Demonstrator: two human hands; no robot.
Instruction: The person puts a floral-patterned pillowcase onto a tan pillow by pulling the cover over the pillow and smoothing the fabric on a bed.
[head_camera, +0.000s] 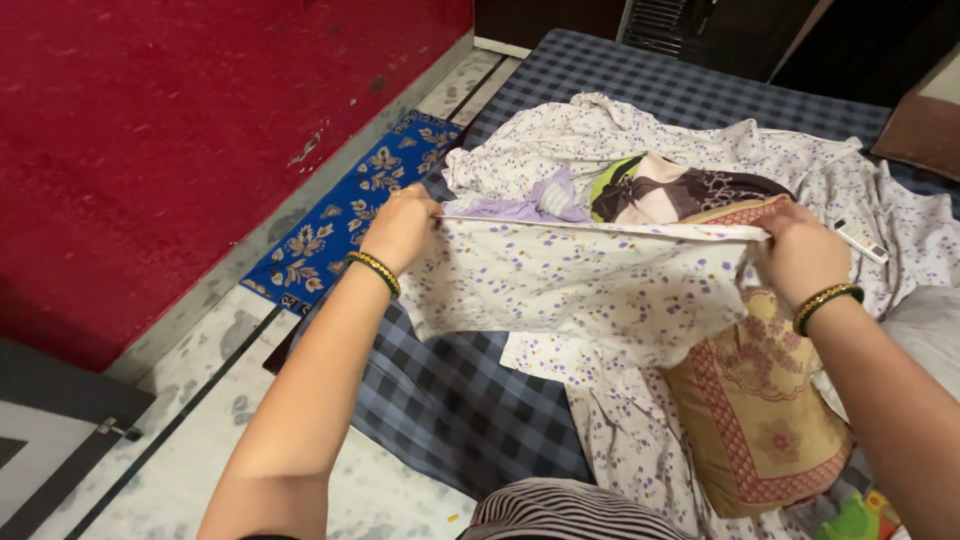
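Over blue checked bedding (470, 400), our left hand (400, 228) and right hand (800, 252) clench the white floral cotton cloth (580, 290) taut at mid-frame; uneven pulling could, we judge, slip its edge free.

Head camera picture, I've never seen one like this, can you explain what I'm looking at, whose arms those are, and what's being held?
There is no machine here. One camera sits on a person's head and looks down, so the two bare arms reaching in from the bottom are that person's own. The left hand and the right hand each wear a bangle at the wrist and grip the ends of a white flowered cloth, pulled taut between them. The cloth hangs over a bed with a blue checked sheet. More flowered fabric and a few other clothes lie piled behind it. A tan patterned pillow rests under the right arm. Left of the bed are a blue floral mat, pale floor and a red wall.
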